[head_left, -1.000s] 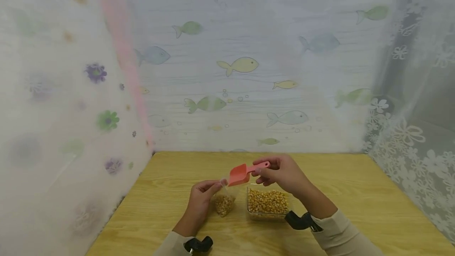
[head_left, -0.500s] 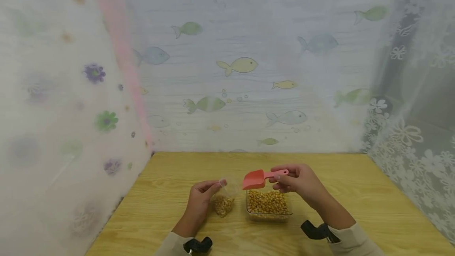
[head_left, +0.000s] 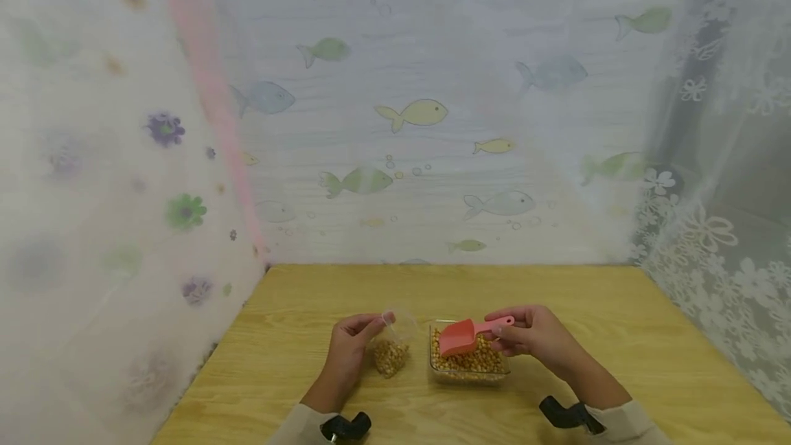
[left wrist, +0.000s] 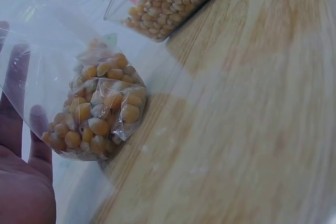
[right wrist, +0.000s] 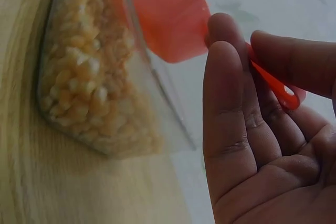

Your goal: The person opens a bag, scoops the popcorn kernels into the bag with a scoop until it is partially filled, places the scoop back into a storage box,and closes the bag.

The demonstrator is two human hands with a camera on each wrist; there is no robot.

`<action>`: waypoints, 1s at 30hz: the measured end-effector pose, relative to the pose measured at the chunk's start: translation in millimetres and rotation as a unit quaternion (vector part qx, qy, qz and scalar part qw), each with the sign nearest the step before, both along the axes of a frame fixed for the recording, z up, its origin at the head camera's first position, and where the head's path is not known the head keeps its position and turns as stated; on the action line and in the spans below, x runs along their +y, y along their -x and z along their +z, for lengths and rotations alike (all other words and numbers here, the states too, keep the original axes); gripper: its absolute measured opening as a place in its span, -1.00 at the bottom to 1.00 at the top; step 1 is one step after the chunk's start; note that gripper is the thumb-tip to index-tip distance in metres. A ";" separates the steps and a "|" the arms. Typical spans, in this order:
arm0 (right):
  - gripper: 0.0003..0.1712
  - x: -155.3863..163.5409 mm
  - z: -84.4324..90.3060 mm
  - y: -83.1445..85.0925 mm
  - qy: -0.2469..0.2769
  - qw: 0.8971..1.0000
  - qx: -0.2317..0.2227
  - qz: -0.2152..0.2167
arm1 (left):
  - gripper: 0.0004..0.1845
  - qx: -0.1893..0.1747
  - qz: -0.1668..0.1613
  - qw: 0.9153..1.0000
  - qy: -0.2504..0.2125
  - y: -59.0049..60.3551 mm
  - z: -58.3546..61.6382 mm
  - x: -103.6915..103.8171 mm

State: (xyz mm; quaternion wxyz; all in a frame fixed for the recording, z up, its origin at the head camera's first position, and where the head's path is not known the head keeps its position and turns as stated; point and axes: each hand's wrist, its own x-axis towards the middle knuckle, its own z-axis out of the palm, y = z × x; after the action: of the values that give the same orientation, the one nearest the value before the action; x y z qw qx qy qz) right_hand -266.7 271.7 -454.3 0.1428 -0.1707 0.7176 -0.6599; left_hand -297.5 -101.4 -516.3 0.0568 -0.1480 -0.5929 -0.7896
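My left hand (head_left: 349, 345) pinches the top of a clear plastic bag (head_left: 400, 327), which stands on the table with corn kernels (left wrist: 100, 114) bunched in its bottom. In my right hand (head_left: 544, 338) is the handle of a small pink-red scoop (head_left: 459, 338), held between thumb and fingers. The scoop's blade overlaps the kernels in a clear rectangular container (head_left: 469, 378), and its tip is right at the corn in the head view. Seen from the right wrist, the scoop blade (right wrist: 168, 19) reaches past the container's rim, partly behind its wall.
The wood-grain table (head_left: 296, 294) carries the bag and, to its right, the container. A fish-patterned curtain (head_left: 408, 211) hangs behind the table, with flowered sheets (head_left: 185, 246) at the sides. Black camera mounts (head_left: 346, 426) sit on both wrists.
My right hand has moved the scoop from beside the bag's mouth rightward and down onto the corn in the container. The left hand and the bag have stayed in place.
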 end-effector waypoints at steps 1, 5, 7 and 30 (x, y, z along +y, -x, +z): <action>-0.40 1.5 -1.8 0.4 -0.006 1.000 -0.002 0.002 | -0.82 -0.003 0.000 1.000 0.000 -0.2 -0.8 0.3; -0.42 7.3 -5.2 3.7 -0.020 1.000 0.001 0.012 | -0.79 -0.006 0.003 1.000 0.008 -0.2 -2.0 0.6; -0.41 11.0 -4.6 4.7 -0.027 0.999 0.005 0.016 | -0.76 -0.004 0.005 1.000 0.018 0.1 -1.7 0.2; -0.40 50.3 27.3 -5.5 -0.096 0.994 0.047 -0.022 | -0.76 0.021 -0.008 0.999 0.025 3.9 -3.5 -1.2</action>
State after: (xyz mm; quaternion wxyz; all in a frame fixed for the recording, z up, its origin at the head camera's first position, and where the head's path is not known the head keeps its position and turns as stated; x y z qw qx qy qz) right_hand -261.2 322.0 -427.0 0.1097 -0.1709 0.7870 -0.5826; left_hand -301.4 -102.7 -519.8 0.0593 -0.1710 -0.6102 -0.7713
